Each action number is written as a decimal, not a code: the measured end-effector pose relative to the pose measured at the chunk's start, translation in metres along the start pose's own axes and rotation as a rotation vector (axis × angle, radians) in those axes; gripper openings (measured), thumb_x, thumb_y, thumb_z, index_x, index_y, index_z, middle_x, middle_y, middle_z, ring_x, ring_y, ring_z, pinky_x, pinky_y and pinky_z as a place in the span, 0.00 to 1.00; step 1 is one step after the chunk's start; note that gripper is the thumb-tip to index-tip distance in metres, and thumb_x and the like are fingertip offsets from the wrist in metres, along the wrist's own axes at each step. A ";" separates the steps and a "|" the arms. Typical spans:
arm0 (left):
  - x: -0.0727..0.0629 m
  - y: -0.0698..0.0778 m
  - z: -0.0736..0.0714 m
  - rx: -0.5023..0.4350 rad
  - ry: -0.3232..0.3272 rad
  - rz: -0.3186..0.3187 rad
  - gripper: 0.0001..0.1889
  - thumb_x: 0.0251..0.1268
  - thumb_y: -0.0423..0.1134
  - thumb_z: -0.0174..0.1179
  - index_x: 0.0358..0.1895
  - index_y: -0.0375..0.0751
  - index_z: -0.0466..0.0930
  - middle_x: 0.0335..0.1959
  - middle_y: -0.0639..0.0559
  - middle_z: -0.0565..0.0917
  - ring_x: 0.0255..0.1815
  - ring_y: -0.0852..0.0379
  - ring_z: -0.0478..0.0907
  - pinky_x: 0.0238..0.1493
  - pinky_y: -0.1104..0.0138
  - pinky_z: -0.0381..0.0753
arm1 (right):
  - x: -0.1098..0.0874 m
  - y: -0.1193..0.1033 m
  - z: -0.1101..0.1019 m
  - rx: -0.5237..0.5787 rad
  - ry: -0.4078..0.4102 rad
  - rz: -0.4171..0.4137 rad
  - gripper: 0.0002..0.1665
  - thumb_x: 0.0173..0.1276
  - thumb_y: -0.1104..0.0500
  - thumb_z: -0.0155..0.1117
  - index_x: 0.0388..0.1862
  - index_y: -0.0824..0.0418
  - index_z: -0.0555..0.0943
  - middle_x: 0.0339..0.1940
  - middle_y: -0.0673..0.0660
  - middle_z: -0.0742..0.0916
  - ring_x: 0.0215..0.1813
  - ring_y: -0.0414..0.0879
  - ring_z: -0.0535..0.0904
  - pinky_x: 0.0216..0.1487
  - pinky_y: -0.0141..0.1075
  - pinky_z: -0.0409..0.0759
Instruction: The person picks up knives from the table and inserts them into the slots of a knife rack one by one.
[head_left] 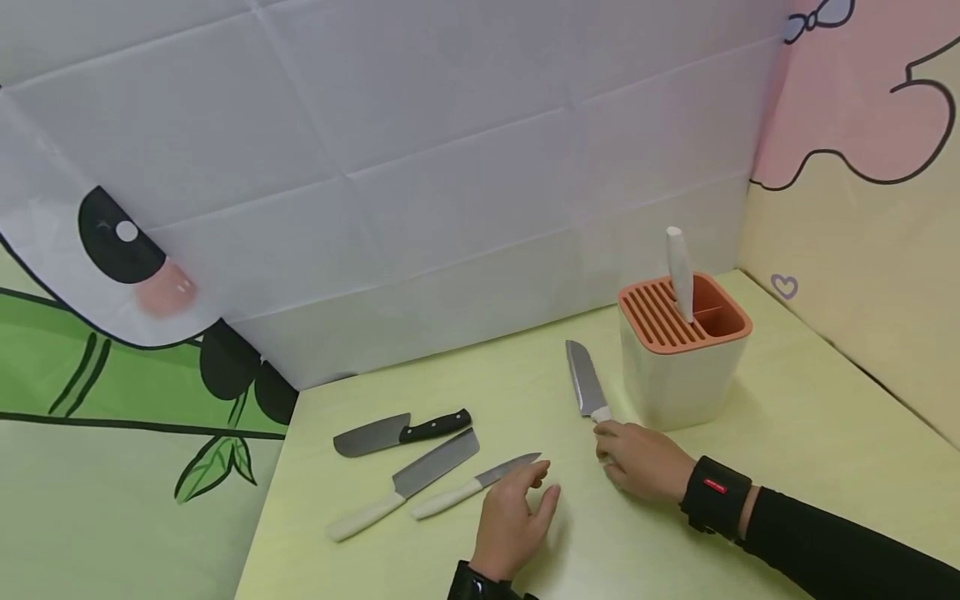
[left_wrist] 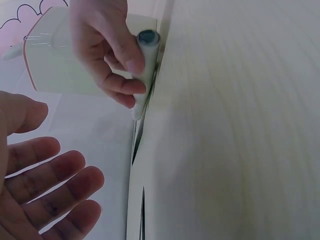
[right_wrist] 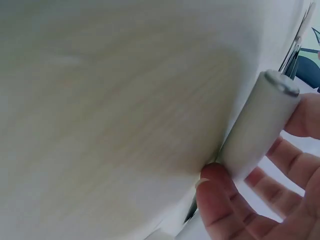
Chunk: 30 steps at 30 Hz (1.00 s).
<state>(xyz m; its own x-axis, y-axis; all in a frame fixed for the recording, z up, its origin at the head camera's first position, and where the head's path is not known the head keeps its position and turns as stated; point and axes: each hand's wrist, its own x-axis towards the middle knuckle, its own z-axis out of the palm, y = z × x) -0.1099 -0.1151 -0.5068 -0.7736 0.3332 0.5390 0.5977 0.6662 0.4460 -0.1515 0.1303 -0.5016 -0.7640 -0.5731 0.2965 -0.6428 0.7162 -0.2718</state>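
Observation:
My right hand (head_left: 648, 462) holds the pale handle of a kitchen knife (head_left: 587, 379); its wide grey blade lies close over the table, pointing toward the back wall. In the right wrist view, thumb and fingers are around the thick handle (right_wrist: 262, 125). My left hand (head_left: 510, 521) hovers with loosely bent fingers and nothing in them, overlapping the tip of a small white-handled knife (head_left: 448, 500). Left of it are a white-handled cleaver (head_left: 438, 462) and a black-handled knife (head_left: 375, 435), both lying flat.
A white knife block (head_left: 678, 387) with an orange slotted top (head_left: 660, 321) stands at the right, beside the held knife. One white-handled knife (head_left: 679, 271) stands upright in it. Printed walls border the yellow table (head_left: 315, 467) behind and at the right.

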 end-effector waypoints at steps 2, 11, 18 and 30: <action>0.000 0.000 0.000 0.001 -0.004 -0.003 0.14 0.61 0.39 0.66 0.49 0.39 0.84 0.37 0.53 0.85 0.35 0.60 0.82 0.35 0.66 0.80 | -0.006 0.002 -0.004 0.009 -0.006 -0.010 0.06 0.58 0.66 0.68 0.35 0.59 0.85 0.52 0.62 0.83 0.44 0.53 0.82 0.44 0.45 0.81; -0.003 0.000 -0.004 0.006 -0.001 -0.011 0.13 0.60 0.38 0.67 0.47 0.39 0.84 0.36 0.51 0.86 0.33 0.59 0.81 0.32 0.68 0.78 | -0.036 0.014 -0.019 0.040 -0.003 0.036 0.08 0.62 0.70 0.66 0.39 0.64 0.87 0.55 0.63 0.83 0.55 0.57 0.81 0.53 0.49 0.79; -0.005 -0.004 -0.009 0.008 -0.002 -0.034 0.13 0.59 0.37 0.68 0.47 0.37 0.84 0.35 0.51 0.85 0.32 0.58 0.81 0.33 0.67 0.78 | -0.048 0.017 -0.023 0.007 0.062 0.131 0.19 0.56 0.73 0.68 0.48 0.65 0.82 0.54 0.64 0.81 0.44 0.53 0.83 0.43 0.45 0.83; -0.009 -0.011 -0.008 0.017 -0.045 -0.037 0.13 0.61 0.38 0.67 0.47 0.38 0.84 0.38 0.51 0.86 0.34 0.58 0.82 0.33 0.69 0.78 | -0.039 0.022 -0.017 0.119 -0.020 0.355 0.17 0.55 0.54 0.76 0.33 0.61 0.78 0.23 0.46 0.73 0.23 0.40 0.67 0.23 0.34 0.66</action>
<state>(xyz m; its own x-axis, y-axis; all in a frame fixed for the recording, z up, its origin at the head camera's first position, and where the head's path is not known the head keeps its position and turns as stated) -0.1074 -0.1306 -0.5112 -0.8039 0.3376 0.4896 0.5653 0.6894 0.4529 -0.1350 0.1754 -0.5038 -0.9407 -0.3057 0.1469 -0.3386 0.8213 -0.4591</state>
